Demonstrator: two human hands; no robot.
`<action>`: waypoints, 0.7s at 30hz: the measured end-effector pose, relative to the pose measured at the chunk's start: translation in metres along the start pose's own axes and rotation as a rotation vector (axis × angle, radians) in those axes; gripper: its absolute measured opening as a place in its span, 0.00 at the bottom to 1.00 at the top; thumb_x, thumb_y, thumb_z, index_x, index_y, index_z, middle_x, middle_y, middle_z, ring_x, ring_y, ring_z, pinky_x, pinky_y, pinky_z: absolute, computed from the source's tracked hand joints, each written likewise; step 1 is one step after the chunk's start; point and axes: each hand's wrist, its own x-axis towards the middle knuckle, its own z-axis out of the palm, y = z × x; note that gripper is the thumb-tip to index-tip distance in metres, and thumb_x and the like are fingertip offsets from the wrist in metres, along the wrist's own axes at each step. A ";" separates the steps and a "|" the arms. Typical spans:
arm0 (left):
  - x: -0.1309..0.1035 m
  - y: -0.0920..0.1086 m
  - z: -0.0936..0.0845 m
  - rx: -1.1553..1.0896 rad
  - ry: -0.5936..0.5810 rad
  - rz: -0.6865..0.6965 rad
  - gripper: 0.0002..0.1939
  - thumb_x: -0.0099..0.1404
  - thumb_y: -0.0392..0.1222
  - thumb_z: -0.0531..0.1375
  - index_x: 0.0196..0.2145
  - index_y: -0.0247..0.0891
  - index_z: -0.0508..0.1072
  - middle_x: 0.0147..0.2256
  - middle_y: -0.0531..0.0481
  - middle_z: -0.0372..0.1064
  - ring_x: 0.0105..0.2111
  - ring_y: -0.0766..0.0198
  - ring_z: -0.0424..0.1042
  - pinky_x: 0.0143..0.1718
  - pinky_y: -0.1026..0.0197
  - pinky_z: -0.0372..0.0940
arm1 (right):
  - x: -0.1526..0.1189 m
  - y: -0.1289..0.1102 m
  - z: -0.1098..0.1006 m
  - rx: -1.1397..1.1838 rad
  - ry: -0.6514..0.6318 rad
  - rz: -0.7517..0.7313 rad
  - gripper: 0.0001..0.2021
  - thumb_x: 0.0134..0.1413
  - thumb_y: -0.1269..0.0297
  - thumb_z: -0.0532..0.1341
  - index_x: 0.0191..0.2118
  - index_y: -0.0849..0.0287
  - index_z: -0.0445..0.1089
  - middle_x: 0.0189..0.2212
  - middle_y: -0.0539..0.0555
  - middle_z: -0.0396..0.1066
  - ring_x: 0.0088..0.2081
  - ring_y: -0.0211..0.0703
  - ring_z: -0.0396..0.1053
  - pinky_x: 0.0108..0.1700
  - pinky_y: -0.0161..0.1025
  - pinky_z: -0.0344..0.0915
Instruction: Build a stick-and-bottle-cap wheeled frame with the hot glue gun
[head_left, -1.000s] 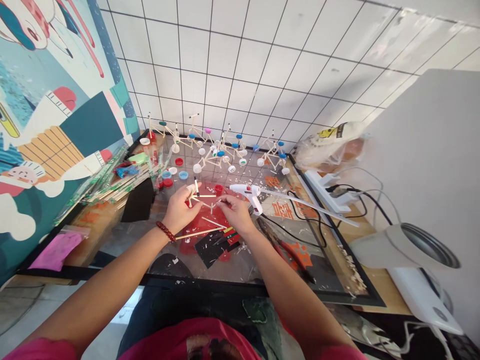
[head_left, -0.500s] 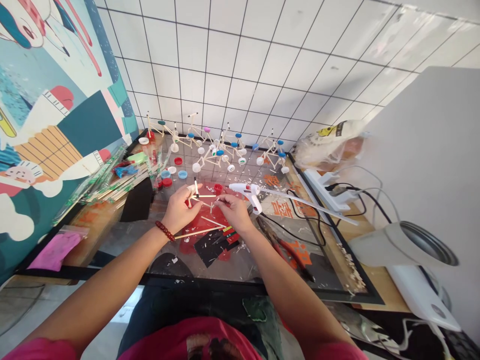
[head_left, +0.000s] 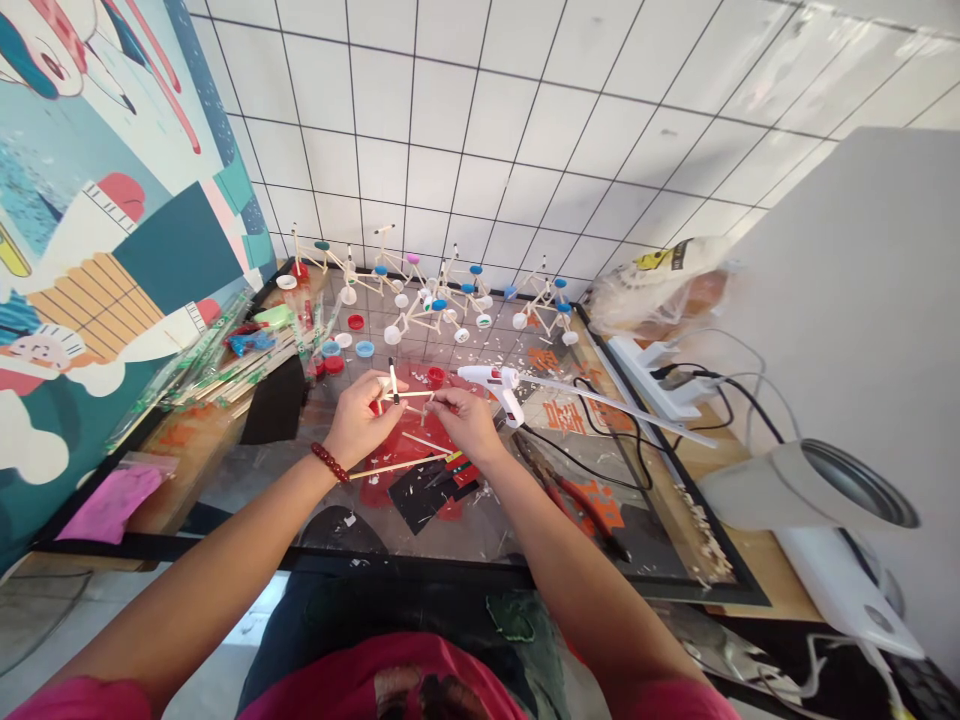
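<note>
Both of my hands hold a small frame of thin wooden sticks [head_left: 415, 394] above the red patch on the table. My left hand [head_left: 364, 415], with a beaded bracelet [head_left: 330, 462] at the wrist, pinches its left side, where a short upright with dark ends stands. My right hand [head_left: 466, 418] pinches the right end near a short downward stick. Fingers partly hide the joints. Just beyond the right hand lies a white glue gun [head_left: 495, 380]. Below the hands rest a long loose stick [head_left: 397, 466] and a black piece of sheet [head_left: 417, 497].
Several small stick bicycles with bottle-cap wheels [head_left: 439, 305] stand along the tiled wall. Left are bundled sticks [head_left: 232, 365], loose caps [head_left: 364, 349] and a pink bag [head_left: 112, 500]. Right are pliers [head_left: 589, 510], a black cord [head_left: 585, 466], a power strip [head_left: 660, 385] and a grey lamp [head_left: 802, 485].
The stick frame has tilted slightly in my fingers, and its dark-ended upright sits a little lower. Both hands keep their pinch in nearly the same place.
</note>
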 end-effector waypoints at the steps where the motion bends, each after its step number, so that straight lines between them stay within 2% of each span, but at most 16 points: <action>1: 0.000 0.000 0.000 -0.001 0.002 0.008 0.05 0.60 0.38 0.61 0.36 0.39 0.75 0.36 0.49 0.73 0.37 0.61 0.73 0.41 0.57 0.69 | 0.000 0.000 0.000 0.004 -0.002 -0.001 0.07 0.53 0.63 0.60 0.29 0.55 0.76 0.30 0.50 0.78 0.34 0.43 0.73 0.39 0.38 0.67; 9: 0.000 0.004 -0.002 0.047 0.052 0.017 0.20 0.57 0.39 0.64 0.48 0.39 0.73 0.47 0.45 0.68 0.47 0.56 0.72 0.51 0.53 0.68 | 0.000 0.002 0.001 0.007 -0.005 -0.007 0.07 0.52 0.63 0.61 0.28 0.55 0.76 0.29 0.51 0.78 0.34 0.44 0.73 0.40 0.38 0.66; 13: 0.002 0.010 -0.007 0.016 0.024 -0.016 0.27 0.56 0.40 0.66 0.54 0.39 0.69 0.50 0.44 0.69 0.52 0.53 0.70 0.56 0.51 0.64 | 0.000 0.001 0.000 0.008 -0.017 -0.013 0.07 0.53 0.62 0.61 0.28 0.55 0.75 0.29 0.50 0.78 0.34 0.44 0.73 0.40 0.38 0.66; 17: 0.001 0.009 -0.005 -0.014 -0.030 -0.085 0.28 0.55 0.39 0.66 0.55 0.39 0.69 0.45 0.46 0.74 0.46 0.55 0.74 0.53 0.51 0.67 | 0.000 -0.002 -0.001 0.022 -0.015 -0.001 0.07 0.52 0.62 0.61 0.28 0.55 0.76 0.29 0.50 0.78 0.33 0.43 0.72 0.39 0.37 0.65; 21: 0.000 0.005 -0.001 -0.044 -0.001 -0.147 0.22 0.57 0.39 0.63 0.51 0.38 0.72 0.38 0.49 0.76 0.37 0.60 0.75 0.45 0.55 0.70 | -0.001 -0.002 -0.001 -0.004 -0.006 0.038 0.07 0.52 0.63 0.61 0.27 0.55 0.76 0.26 0.49 0.77 0.30 0.42 0.71 0.37 0.36 0.64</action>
